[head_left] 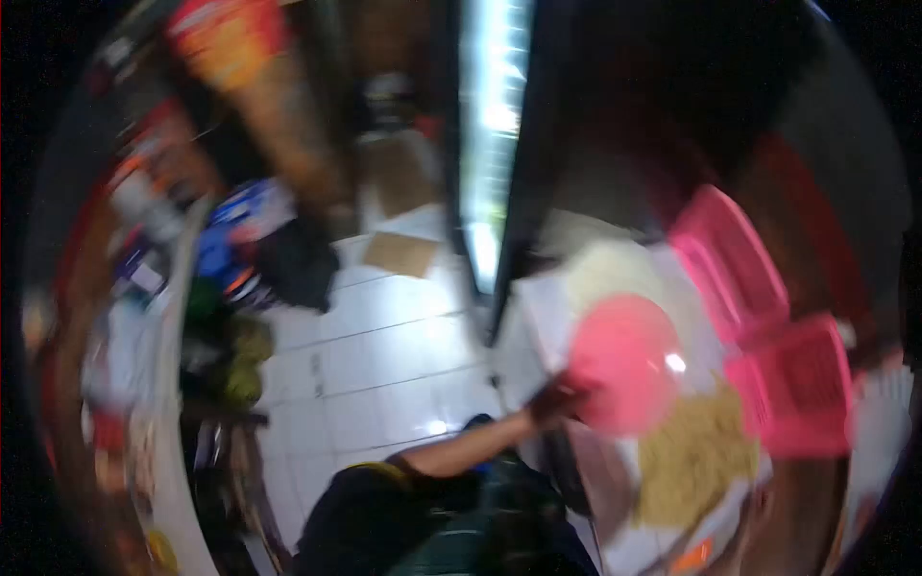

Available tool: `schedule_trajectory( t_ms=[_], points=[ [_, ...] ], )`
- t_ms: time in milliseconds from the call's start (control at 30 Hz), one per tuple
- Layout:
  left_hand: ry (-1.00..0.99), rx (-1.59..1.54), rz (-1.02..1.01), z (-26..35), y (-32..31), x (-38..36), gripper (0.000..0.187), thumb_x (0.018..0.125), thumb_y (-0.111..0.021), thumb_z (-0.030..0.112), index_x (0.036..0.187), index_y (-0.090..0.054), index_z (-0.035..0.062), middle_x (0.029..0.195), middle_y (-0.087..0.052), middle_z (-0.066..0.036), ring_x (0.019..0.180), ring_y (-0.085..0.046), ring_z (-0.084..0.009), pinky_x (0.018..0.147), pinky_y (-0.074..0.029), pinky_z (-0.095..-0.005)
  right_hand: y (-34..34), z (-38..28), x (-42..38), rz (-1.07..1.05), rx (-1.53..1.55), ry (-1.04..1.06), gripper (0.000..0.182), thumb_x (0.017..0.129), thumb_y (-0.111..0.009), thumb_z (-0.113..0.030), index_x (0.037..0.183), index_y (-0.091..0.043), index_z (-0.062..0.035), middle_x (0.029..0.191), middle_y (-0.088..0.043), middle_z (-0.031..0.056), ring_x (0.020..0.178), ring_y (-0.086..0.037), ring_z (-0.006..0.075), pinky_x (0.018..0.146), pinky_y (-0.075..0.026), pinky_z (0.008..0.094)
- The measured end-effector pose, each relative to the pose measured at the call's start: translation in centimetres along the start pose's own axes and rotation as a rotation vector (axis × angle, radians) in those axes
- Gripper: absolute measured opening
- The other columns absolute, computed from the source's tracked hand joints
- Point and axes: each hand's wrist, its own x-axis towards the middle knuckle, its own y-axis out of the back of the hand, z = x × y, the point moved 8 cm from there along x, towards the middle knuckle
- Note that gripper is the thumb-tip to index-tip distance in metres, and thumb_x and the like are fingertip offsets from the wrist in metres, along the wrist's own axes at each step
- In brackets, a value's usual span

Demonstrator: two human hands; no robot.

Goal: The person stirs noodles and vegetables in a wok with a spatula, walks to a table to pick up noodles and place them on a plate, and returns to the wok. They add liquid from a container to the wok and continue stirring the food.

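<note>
My left hand [562, 398], blurred by motion, reaches across to the right and is closed on the near edge of a round pink plastic bowl [629, 360]. The bowl is over a light-coloured table surface, overlapping a pale, whitish heap [615, 269] behind it. Just beside the bowl, toward the lower right, spreads a yellowish crumbly-looking heap [696, 461]. My right hand does not show clearly anywhere.
Two pink plastic baskets [735, 264] [797, 389] stand along the table's far right side. An orange item [693, 555] lies at the bottom right. White floor tiles [384, 355] and a flat brown piece [401, 254] are left of a bright upright glass panel [495, 125]. Goods crowd a left shelf [144, 355].
</note>
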Motion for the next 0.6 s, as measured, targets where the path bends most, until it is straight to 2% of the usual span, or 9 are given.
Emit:
schedule_trajectory(
  t_ms=[67,100,133,233,267,300,367,433,600],
  points=[
    [0.006,-0.076,0.002,0.6,-0.6,0.2,0.056,0.093,-0.055,0.019,0.141,-0.027,0.0117,0.124,-0.056,-0.012,0.095,-0.063,-0.0252,0.080,-0.054,-0.0385,2.9,-2.7,-0.7,0.099,-0.019,-0.063,0.021,0.087,-0.061,-0.018,0.100,-0.057,-0.0023,0.090,-0.056,0.0033,0.085,-0.055,0.0159,0.081,-0.047,0.0312],
    [0.035,-0.064,0.026,1.0,-0.7,0.7,0.055,0.092,-0.054,0.016,0.140,-0.029,0.0107,0.123,-0.056,-0.012,0.094,-0.064,-0.0240,0.079,-0.054,-0.0364,4.5,-3.9,-0.9,0.138,-0.057,-0.070,0.024,0.088,-0.061,-0.021,0.101,-0.055,-0.0023,0.093,-0.055,0.0030,0.089,-0.056,0.0156,0.086,-0.047,0.0321],
    [0.053,-0.037,0.054,1.8,-1.8,0.8,0.054,0.091,-0.054,0.013,0.140,-0.030,0.0097,0.122,-0.057,-0.013,0.093,-0.064,-0.0227,0.077,-0.053,-0.0343,5.6,-6.1,-0.9,0.218,0.008,-0.044,0.020,0.086,-0.061,-0.018,0.100,-0.056,-0.0035,0.091,-0.054,0.0029,0.083,-0.055,0.0123,0.081,-0.047,0.0284],
    [0.088,0.053,0.099,4.3,-4.9,1.1,0.052,0.088,-0.054,0.005,0.137,-0.035,0.0066,0.118,-0.060,-0.013,0.090,-0.065,-0.0188,0.073,-0.052,-0.0281,9.5,-10.5,-0.3,0.289,-0.126,0.046,0.015,0.086,-0.061,-0.015,0.092,-0.058,-0.0025,0.082,-0.054,-0.0002,0.077,-0.050,0.0087,0.071,-0.042,0.0244],
    [0.110,0.135,0.119,4.5,-5.3,1.4,0.052,0.087,-0.054,0.005,0.136,-0.037,0.0068,0.116,-0.061,-0.010,0.092,-0.063,-0.0147,0.070,-0.049,-0.0240,10.3,-11.7,0.0,0.300,-0.152,0.066,0.013,0.085,-0.060,-0.014,0.090,-0.058,-0.0022,0.079,-0.053,-0.0013,0.075,-0.048,0.0075,0.068,-0.040,0.0231],
    [0.062,0.072,0.137,4.9,-5.4,1.9,0.050,0.087,-0.055,0.005,0.134,-0.039,0.0059,0.113,-0.062,-0.007,0.092,-0.061,-0.0119,0.066,-0.045,-0.0210,10.7,-12.9,0.7,0.305,-0.170,0.085,0.012,0.085,-0.060,-0.014,0.088,-0.059,-0.0019,0.076,-0.053,-0.0023,0.072,-0.047,0.0063,0.065,-0.038,0.0217],
    [0.042,0.102,0.131,4.1,-5.1,2.6,0.048,0.086,-0.056,0.007,0.132,-0.042,0.0050,0.109,-0.063,-0.004,0.082,-0.059,-0.0067,0.060,-0.041,-0.0178,12.0,-14.5,1.2,0.336,-0.152,0.127,0.012,0.086,-0.059,-0.014,0.088,-0.059,-0.0019,0.076,-0.053,-0.0027,0.072,-0.047,0.0062,0.065,-0.038,0.0217],
    [0.061,0.135,0.115,3.6,-4.4,3.2,0.048,0.086,-0.057,0.009,0.131,-0.043,0.0054,0.108,-0.063,-0.003,0.078,-0.056,-0.0042,0.056,-0.038,-0.0168,12.9,-17.7,1.6,0.349,-0.193,0.201,0.012,0.088,-0.059,-0.015,0.088,-0.059,-0.0023,0.076,-0.053,-0.0026,0.070,-0.047,0.0066,0.064,-0.038,0.0219],
    [0.085,0.154,0.115,3.5,-4.6,3.7,0.048,0.086,-0.059,0.013,0.131,-0.044,0.0071,0.104,-0.063,0.001,0.067,-0.048,0.0009,0.050,-0.029,-0.0151,16.0,-21.4,2.8,0.359,-0.207,0.209,0.015,0.088,-0.060,-0.017,0.090,-0.060,-0.0022,0.075,-0.054,-0.0024,0.070,-0.047,0.0061,0.064,-0.038,0.0212]
  ],
)
